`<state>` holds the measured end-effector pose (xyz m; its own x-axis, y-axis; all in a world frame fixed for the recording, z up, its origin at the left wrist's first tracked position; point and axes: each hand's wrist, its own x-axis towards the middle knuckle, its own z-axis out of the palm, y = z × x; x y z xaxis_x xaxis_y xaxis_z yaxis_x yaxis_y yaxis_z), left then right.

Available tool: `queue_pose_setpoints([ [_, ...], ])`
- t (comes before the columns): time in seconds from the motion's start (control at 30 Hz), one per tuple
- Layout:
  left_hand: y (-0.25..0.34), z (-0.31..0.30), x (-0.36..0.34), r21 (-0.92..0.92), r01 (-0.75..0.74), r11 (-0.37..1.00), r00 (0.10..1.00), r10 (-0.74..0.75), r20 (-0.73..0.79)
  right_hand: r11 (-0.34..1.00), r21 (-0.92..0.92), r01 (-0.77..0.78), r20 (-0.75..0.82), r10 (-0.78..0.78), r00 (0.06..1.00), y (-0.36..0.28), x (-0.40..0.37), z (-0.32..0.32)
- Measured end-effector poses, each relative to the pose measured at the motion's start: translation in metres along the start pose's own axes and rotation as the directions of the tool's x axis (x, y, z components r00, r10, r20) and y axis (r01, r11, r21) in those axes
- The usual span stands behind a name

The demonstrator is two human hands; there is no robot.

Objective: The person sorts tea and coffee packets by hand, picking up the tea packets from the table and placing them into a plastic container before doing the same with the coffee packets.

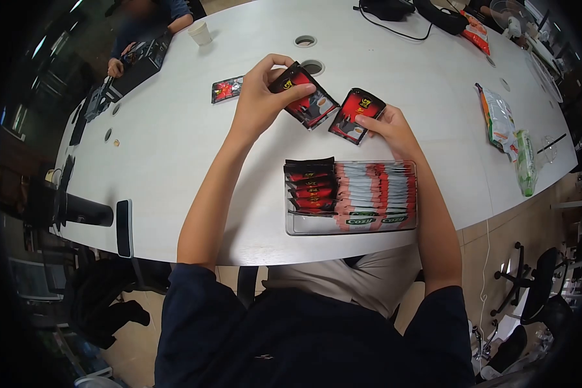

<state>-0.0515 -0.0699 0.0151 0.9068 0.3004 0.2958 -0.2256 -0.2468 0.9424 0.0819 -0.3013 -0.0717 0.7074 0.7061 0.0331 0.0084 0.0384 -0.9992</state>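
Note:
Between thumb and fingers, my left hand (265, 94) holds a black and red sachet (310, 107), tilted above the table. My right hand (388, 126) grips another black and red sachet (355, 116); the two sachets' edges are close together, and whether they touch is unclear. Below them, near the table's front edge, a clear box (352, 233) holds a row of black and red sachets (312, 191) on its left side and two rows of white and pink "Cozy" packets (375, 194). One more red sachet (226, 90) lies flat on the table, left of my left hand.
White table (161, 149) with cable holes. A paper cup (200, 32) stands at the back left, near a person (145, 29) beside a black case. On the left lie a phone (124, 227) and a black cylinder (87, 210). Snack bags (498, 119) lie on the right.

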Motion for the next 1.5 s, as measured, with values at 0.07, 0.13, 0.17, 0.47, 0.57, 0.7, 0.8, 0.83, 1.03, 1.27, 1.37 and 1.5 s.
queue_pose_setpoints([
  [0.07, -0.001, -0.002, -0.001, 0.08, 0.024, 0.996, 0.999, -0.021, -0.035, 1.0, 0.014, -0.01, 0.008, 0.01, 1.0, -0.003, -0.003, 0.0],
  [0.13, -0.014, 0.0, 0.0, 0.26, -0.04, 0.965, 0.999, 0.037, 0.016, 0.97, 0.238, 0.048, 0.032, -0.057, 0.998, -0.007, -0.005, 0.0],
  [0.17, -0.018, 0.002, -0.001, 0.279, -0.033, 0.96, 0.999, 0.026, 0.028, 0.961, 0.265, 0.08, 0.057, -0.099, 0.993, -0.007, -0.006, -0.002],
  [0.47, -0.031, 0.018, -0.003, -0.024, 0.184, 0.983, 0.923, -0.165, 0.348, 0.989, 0.133, -0.058, 0.176, 0.034, 0.984, -0.001, -0.005, 0.002],
  [0.57, -0.033, -0.012, 0.005, 0.287, 0.001, 0.958, 0.97, -0.071, 0.233, 0.993, 0.118, 0.003, 0.095, -0.014, 0.995, -0.001, -0.002, 0.003],
  [0.7, -0.082, -0.093, 0.007, 0.921, -0.101, 0.375, 0.99, 0.133, 0.054, 0.991, 0.134, 0.019, 0.053, -0.026, 0.998, 0.0, -0.003, 0.001],
  [0.8, -0.116, -0.123, 0.001, 0.974, 0.138, 0.18, 0.984, 0.089, -0.156, 0.982, 0.174, 0.077, -0.009, -0.076, 0.997, 0.005, -0.002, 0.003],
  [0.83, -0.126, -0.13, 0.0, 0.952, 0.281, 0.124, 0.956, 0.051, -0.289, 0.982, 0.171, 0.081, -0.012, -0.08, 0.997, 0.006, -0.001, 0.001],
  [1.03, -0.122, -0.13, 0.005, 0.842, 0.37, 0.393, 0.929, -0.141, -0.342, 0.992, 0.124, 0.018, 0.046, -0.024, 0.999, 0.009, 0.0, -0.003],
  [1.27, -0.118, -0.125, 0.008, 0.654, 0.068, 0.754, 0.986, 0.049, -0.158, 0.994, 0.108, 0.022, 0.052, -0.028, 0.998, 0.006, -0.001, -0.002],
  [1.37, -0.103, -0.129, 0.014, 0.263, 0.139, 0.955, 0.984, -0.104, -0.142, 0.99, 0.136, 0.024, 0.06, -0.033, 0.998, 0.005, 0.001, -0.003],
  [1.5, -0.025, -0.129, 0.01, 0.375, -0.033, 0.926, 0.991, 0.078, -0.105, 0.988, 0.15, 0.027, 0.062, -0.037, 0.997, 0.008, 0.002, -0.006],
])
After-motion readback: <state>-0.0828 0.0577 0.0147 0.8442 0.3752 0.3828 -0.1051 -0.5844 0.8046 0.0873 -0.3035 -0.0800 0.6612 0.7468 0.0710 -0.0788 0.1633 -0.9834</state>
